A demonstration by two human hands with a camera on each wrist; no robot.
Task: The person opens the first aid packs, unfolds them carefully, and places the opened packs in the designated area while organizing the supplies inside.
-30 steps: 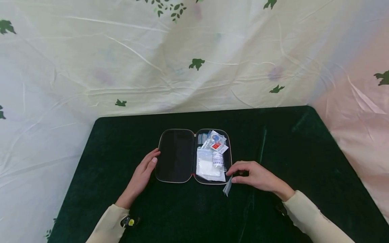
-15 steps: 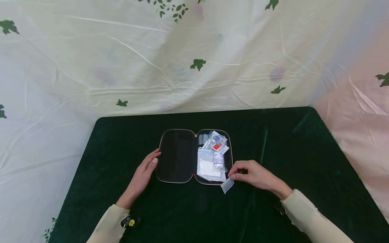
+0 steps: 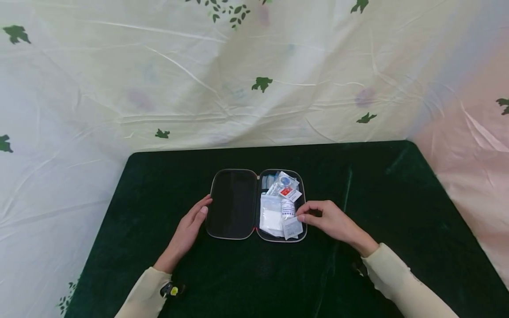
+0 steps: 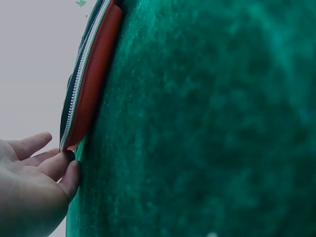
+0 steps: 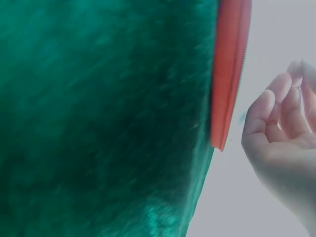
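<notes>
An unzipped red case with a black lining (image 3: pixel 232 205) lies spread on the table, its bare half to the left. Its right half holds a white packet in clear plastic (image 3: pixel 271 216), a small white bottle (image 3: pixel 288 208), a red-and-white packet (image 3: pixel 290 193) and a clear bag with a blue round thing (image 3: pixel 284 181). My right hand (image 3: pixel 332 221) pinches a small whitish sachet (image 3: pixel 292 228) by its corner over this half. At the case's left edge my left hand (image 3: pixel 190 229) rests with loosely extended fingers, touching the zippered rim (image 4: pixel 79 84) in the left wrist view.
Dark green velvet cloth (image 3: pixel 254 278) covers the table. A pale curtain with green leaf prints (image 3: pixel 262 84) hangs behind and at both sides. Blue-white packets (image 3: pixel 267 181) sit in the case's upper right compartment.
My right hand has carried the sachet from outside the case's lower right corner up and left over the contents. The sachet now faces upward more flatly. My left hand stays at the case edge.
</notes>
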